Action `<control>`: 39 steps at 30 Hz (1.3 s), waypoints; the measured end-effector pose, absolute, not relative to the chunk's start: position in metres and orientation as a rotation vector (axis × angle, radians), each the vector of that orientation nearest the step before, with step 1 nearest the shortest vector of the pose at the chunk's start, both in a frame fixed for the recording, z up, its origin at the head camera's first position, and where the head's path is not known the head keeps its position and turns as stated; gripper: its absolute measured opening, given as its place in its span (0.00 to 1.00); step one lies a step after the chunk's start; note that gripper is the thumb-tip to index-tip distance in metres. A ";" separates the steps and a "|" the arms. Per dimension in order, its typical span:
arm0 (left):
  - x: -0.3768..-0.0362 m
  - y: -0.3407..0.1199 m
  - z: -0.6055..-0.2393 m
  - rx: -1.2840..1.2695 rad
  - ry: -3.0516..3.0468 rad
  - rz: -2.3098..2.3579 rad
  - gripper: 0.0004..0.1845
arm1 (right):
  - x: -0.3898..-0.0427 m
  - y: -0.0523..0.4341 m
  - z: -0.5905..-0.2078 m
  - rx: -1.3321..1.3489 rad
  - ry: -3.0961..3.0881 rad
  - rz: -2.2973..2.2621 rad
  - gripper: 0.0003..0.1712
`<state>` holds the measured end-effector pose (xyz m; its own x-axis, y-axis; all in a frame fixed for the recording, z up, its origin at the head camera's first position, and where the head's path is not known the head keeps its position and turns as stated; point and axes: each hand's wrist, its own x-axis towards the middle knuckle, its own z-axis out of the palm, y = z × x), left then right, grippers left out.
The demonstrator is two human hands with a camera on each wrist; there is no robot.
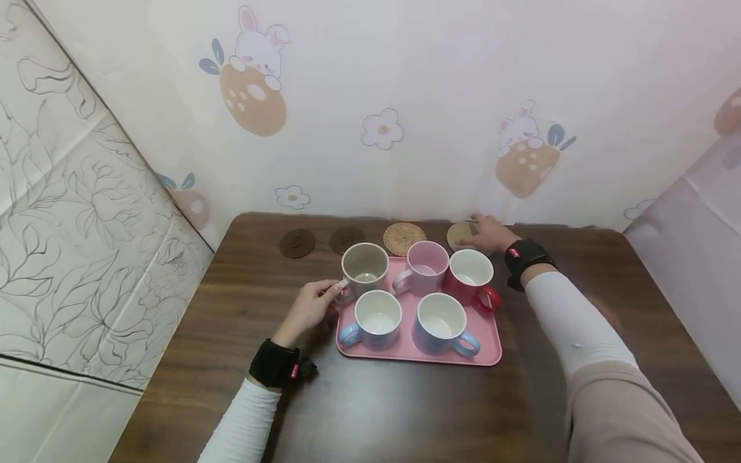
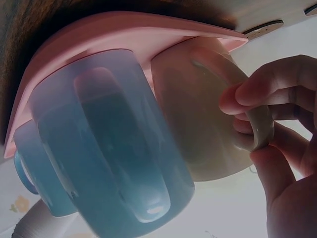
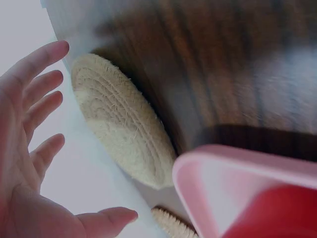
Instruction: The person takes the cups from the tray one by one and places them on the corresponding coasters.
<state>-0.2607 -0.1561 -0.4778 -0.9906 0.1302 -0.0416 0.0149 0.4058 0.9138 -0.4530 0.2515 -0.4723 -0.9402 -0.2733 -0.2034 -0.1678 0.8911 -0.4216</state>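
Observation:
A pink tray (image 1: 489, 350) holds several mugs: beige (image 1: 365, 265), pink (image 1: 427, 265), red (image 1: 471, 273) and two blue (image 1: 377, 318) (image 1: 442, 323). My left hand (image 1: 329, 292) pinches the handle of the beige mug (image 2: 198, 114) at the tray's far left corner, and its fingers (image 2: 277, 79) curl round the handle. My right hand (image 1: 485, 235) reaches behind the tray to a pale woven coaster (image 1: 459, 235). In the right wrist view its fingers (image 3: 34, 69) are spread straight just beside that coaster (image 3: 119, 129), holding nothing.
Along the table's far edge lie two dark brown coasters (image 1: 298, 243) (image 1: 347, 239) and a tan woven coaster (image 1: 403, 238). The patterned wall stands right behind them. Bare wooden tabletop (image 1: 405, 411) lies in front of the tray.

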 end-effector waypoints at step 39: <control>-0.279 -0.178 -0.479 0.100 2.586 1.603 0.15 | -0.319 0.334 -0.459 -0.036 2.887 -0.596 0.51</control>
